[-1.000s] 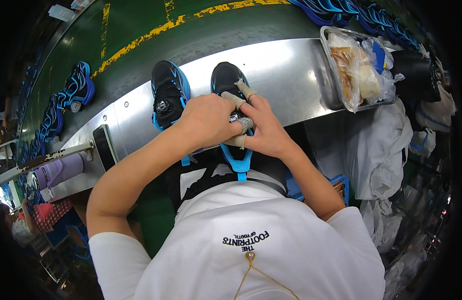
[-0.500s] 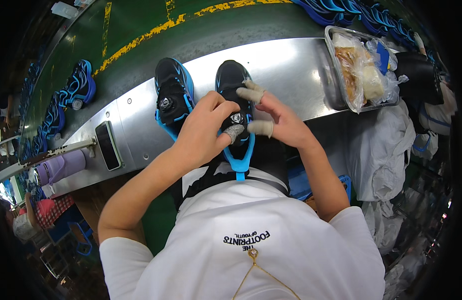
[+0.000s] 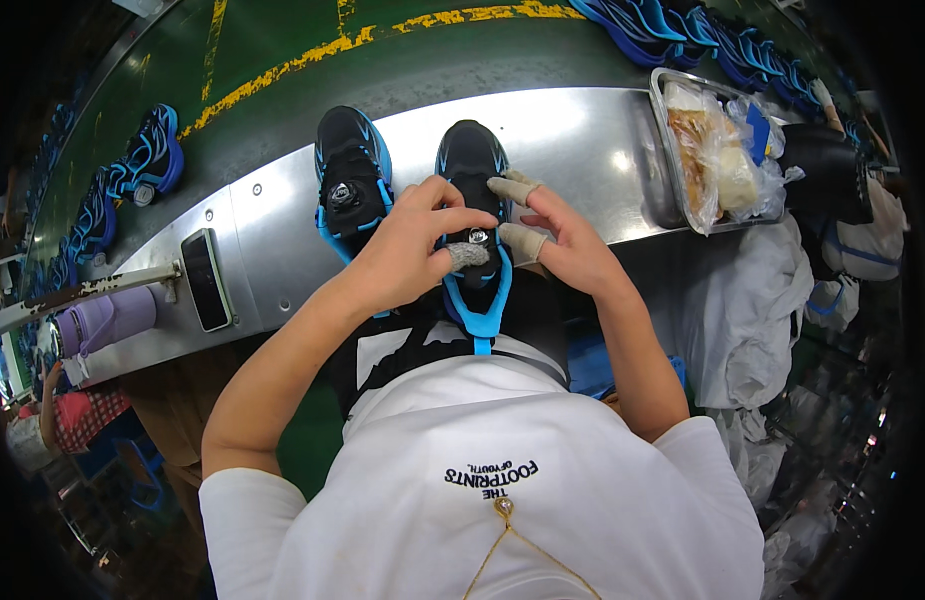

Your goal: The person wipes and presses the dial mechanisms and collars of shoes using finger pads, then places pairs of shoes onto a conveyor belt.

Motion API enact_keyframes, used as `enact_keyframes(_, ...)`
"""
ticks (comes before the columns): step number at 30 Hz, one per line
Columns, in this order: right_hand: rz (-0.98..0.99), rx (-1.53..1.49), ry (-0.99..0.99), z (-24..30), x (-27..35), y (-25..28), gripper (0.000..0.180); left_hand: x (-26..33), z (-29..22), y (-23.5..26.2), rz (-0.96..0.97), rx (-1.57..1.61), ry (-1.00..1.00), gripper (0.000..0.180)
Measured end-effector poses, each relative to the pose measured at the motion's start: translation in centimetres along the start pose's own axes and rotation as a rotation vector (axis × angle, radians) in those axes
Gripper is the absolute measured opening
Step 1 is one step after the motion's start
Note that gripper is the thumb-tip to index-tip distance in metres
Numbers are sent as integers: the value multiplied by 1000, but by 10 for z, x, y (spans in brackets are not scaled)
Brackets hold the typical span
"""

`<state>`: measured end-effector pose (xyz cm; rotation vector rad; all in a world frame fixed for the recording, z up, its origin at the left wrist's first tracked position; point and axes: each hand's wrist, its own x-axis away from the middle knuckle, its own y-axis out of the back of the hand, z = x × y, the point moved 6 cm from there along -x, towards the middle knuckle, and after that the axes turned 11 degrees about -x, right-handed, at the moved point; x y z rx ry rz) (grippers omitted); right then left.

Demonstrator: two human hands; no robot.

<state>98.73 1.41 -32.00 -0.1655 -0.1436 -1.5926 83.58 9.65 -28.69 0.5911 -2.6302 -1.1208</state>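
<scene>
In front of me a black sneaker [image 3: 469,150] with light blue trim stands on the metal ledge, its toe pointing away. A round silver-and-black dial [image 3: 477,237] sits on its tongue, and a bright blue heel loop [image 3: 481,318] reaches toward my waist. My left hand [image 3: 412,238] is closed over the sneaker's left side, forefinger and grey-wrapped thumb either side of the dial. On the right edge, my right hand [image 3: 565,240] grips the sneaker with curled fingers in beige finger covers. The matching sneaker [image 3: 350,180] stands to the left, untouched.
On the metal ledge [image 3: 572,115] lie a phone [image 3: 205,280] and, at right, a metal tray [image 3: 672,170] of plastic-bagged parts. A lilac tumbler [image 3: 112,320] is by a metal bar at left. Rows of blue sneakers [image 3: 157,150] line the green belt [image 3: 282,120].
My right hand has come in from spread fingers to the sneaker's right edge. My left forefinger and thumb have shifted slightly right around the dial. The view has shifted a little.
</scene>
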Motion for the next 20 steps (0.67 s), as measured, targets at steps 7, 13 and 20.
enact_keyframes(7, -88, -39, 36, 1, -7, 9, 41, 11, -19, 13, -267, -54, -36, 41)
enact_keyframes(13, -102, -54, 15, 3, -21, 15, 36, 40, 49, 59, -483, -88, 443, 32)
enact_keyframes(20, -52, -53, 46, 6, -43, 12, 35, 35, 71, 50, -153, 310, 313, 52)
